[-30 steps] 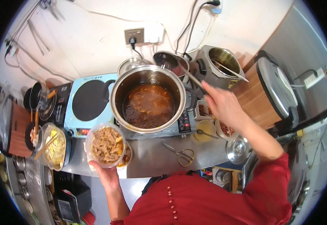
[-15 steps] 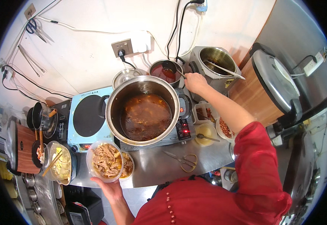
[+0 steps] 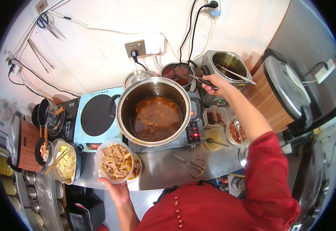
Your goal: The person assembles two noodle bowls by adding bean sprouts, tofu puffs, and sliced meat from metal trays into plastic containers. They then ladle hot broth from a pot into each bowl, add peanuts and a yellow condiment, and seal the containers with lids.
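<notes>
My left hand (image 3: 116, 189) grips a clear round plastic tub (image 3: 98, 163) of cooked meat slices (image 3: 116, 161) from below, tilted toward me. My right hand (image 3: 218, 85) is closed round the black handle of a ladle (image 3: 203, 80). Its round head is over a small pot (image 3: 191, 85) of dark red liquid at the back; whether it touches the liquid I cannot tell. Between my hands a large steel pot (image 3: 120, 117) of brown broth (image 3: 156, 118) stands on a lit cooker (image 3: 193, 133). A second tub (image 3: 138, 169) is partly hidden behind the meat.
Scissors (image 3: 191, 165) lie on the steel counter (image 3: 164, 177). At right stand a bowl of peanuts (image 3: 235, 133), a pale-yellow bowl with a spoon (image 3: 214, 139), and a square tub (image 3: 216, 116). A blue hotplate (image 3: 96, 115) and chopsticks (image 3: 56, 161) on a food container are left.
My right hand has raised the ladle and drawn its handle to the right. The left hand still holds the meat tub. The whole view has shifted slightly.
</notes>
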A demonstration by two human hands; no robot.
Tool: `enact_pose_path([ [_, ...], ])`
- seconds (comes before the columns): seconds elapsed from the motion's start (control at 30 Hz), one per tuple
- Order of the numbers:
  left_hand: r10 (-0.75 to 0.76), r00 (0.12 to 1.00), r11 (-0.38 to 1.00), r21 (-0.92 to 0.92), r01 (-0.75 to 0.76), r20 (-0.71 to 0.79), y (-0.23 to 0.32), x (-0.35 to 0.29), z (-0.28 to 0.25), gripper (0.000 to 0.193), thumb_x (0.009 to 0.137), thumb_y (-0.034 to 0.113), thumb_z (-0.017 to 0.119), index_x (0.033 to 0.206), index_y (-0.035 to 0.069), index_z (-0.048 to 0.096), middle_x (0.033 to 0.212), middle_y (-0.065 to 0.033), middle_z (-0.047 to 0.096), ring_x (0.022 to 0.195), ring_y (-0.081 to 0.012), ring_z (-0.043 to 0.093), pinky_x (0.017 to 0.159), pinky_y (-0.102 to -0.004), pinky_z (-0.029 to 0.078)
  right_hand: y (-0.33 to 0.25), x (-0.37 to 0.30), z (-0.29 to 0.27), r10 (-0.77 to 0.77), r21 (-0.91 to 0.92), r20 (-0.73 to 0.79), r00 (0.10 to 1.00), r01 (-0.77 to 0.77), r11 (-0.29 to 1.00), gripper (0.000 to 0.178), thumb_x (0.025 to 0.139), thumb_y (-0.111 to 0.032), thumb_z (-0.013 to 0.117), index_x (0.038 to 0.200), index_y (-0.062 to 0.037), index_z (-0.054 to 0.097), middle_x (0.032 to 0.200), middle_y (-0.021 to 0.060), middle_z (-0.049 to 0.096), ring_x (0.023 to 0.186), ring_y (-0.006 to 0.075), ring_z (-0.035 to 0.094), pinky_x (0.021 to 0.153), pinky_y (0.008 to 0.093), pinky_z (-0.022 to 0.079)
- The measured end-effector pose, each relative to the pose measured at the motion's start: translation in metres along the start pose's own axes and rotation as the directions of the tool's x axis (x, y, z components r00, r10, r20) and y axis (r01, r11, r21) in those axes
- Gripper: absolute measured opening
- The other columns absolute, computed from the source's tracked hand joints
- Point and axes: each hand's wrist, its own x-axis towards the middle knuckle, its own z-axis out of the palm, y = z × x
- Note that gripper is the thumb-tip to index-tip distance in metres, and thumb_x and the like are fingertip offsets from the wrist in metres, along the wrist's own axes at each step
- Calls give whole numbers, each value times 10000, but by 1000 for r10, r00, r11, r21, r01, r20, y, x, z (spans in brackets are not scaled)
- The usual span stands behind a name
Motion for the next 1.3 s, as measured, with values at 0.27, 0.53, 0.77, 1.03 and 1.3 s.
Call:
enact_pose_path([
  [0.27, -3, 997, 1000, -13, 4, 78, -7, -7, 3, 928, 822, 718, 489, 1523, 170, 222, 1556, -38, 285, 1417, -253, 298, 1140, -462, 294, -33, -114, 27, -62, -116, 119, 991, 76, 990, 184, 975, -203, 499, 962, -25, 546, 696, 52, 588, 425, 72, 439, 357, 209, 305],
  [0.53, 24, 998, 994, -105, -18, 53, -21, 1, -2, 762, 926, 589, 491, 1479, 98, 306, 1498, -68, 380, 1366, -258, 380, 1114, -482, 331, -12, -215, 96, 37, -250, 243, 969, 25, 968, 437, 946, -232, 568, 1328, -28, 510, 654, 57, 561, 360, 51, 392, 293, 169, 259],
  [0.77, 68, 998, 996, -56, -68, -9, -13, -8, 10, 756, 902, 595, 541, 1437, 91, 366, 1418, -71, 465, 1286, -239, 476, 1017, -472, 443, 37, -247, 148, 146, -333, 410, 900, -1, 943, 410, 951, -153, 538, 1330, 2, 521, 696, 85, 573, 394, 58, 400, 336, 189, 270],
  [1.03, 102, 993, 993, -51, -105, -54, -5, -10, 2, 738, 888, 592, 570, 1407, 92, 413, 1387, -49, 500, 1251, -214, 506, 1000, -438, 454, 65, -243, 184, 206, -554, 521, 829, 145, 820, 428, 983, -114, 498, 1400, -31, 453, 706, 38, 574, 452, 64, 445, 417, 215, 335],
  [1.3, 135, 991, 989, -54, -135, -1, -1, -5, -3, 779, 861, 620, 584, 1398, 78, 426, 1382, -58, 506, 1249, -219, 510, 1009, -443, 446, 60, -234, 192, 124, -500, 536, 835, 196, 844, 419, 976, -119, 509, 1383, -24, 474, 707, 43, 580, 441, 59, 439, 404, 204, 323],
])
